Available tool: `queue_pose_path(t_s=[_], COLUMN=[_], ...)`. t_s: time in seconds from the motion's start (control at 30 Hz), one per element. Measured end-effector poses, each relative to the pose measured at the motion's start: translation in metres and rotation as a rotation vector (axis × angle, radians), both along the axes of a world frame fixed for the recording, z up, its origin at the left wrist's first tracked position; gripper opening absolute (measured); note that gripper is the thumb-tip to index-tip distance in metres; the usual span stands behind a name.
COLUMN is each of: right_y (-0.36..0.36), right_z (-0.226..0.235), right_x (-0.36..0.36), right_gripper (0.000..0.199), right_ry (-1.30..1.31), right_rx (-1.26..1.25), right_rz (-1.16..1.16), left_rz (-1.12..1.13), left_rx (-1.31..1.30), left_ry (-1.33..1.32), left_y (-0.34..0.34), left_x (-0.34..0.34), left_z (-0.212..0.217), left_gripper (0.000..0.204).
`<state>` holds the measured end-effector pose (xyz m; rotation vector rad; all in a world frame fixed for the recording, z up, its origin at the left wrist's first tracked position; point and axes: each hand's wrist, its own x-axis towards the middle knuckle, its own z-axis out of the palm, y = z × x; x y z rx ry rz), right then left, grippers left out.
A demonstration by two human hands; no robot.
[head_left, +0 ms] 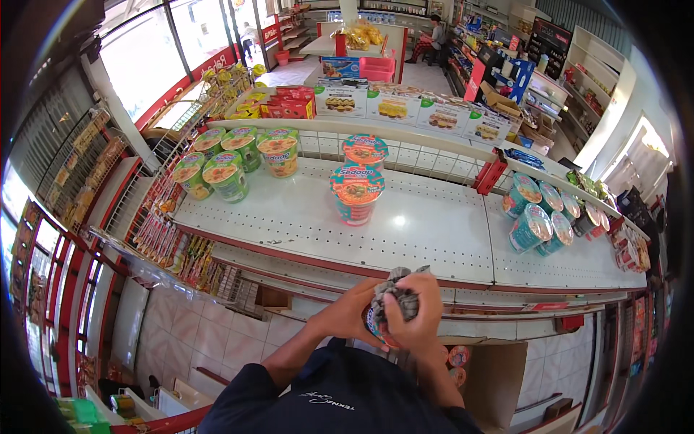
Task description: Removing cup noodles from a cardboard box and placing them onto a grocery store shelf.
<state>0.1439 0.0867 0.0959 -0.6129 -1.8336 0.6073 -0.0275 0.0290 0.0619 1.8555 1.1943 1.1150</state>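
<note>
Close to my body, my left hand [350, 309] is wrapped round a noodle cup [376, 327], most of which my hands hide. A crumpled grey cloth [402, 304] is bunched in my right hand [423, 312] and pressed against the top of that cup. Ahead of my hands, on the white perforated shelf [289, 228], an orange-lidded noodle cup [356, 194] stands in front of another orange-lidded cup [366, 150]. Several green noodle cups [230, 173] are grouped at the shelf's left end.
Several teal noodle cups [531, 228] stand at the right. A wire rail [441, 166] runs behind the shelf, with a row of boxes [394, 106] beyond. Below my right arm is an open cardboard box [495, 380] with orange-lidded cups [458, 356]. A person [431, 40] sits far back.
</note>
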Motion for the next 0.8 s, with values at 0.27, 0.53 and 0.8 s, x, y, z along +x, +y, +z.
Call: queue_pose_path(t_s=[0.27,0.53,0.8], right_y=[-0.016,0.001,-0.025], right_z=[-0.011,-0.015,-0.005], right_x=[0.006,0.014,0.006], right_gripper=[0.039,0.047,0.052], right_ry=[-0.152,-0.213,-0.280], right_rx=[0.194,-0.083,0.010], right_rz=[0.232,0.157,0.183], left_rz=[0.195,0.132,0.102], left_rx=[0.108,0.094,0.162], left_ry=[-0.012,0.025,0.008], left_y=[0.001,-0.002,0.004], left_x=[-0.030,-0.014,-0.025], left_z=[0.005,-0.008,-0.016], left_gripper=[0.103,0.110,0.098])
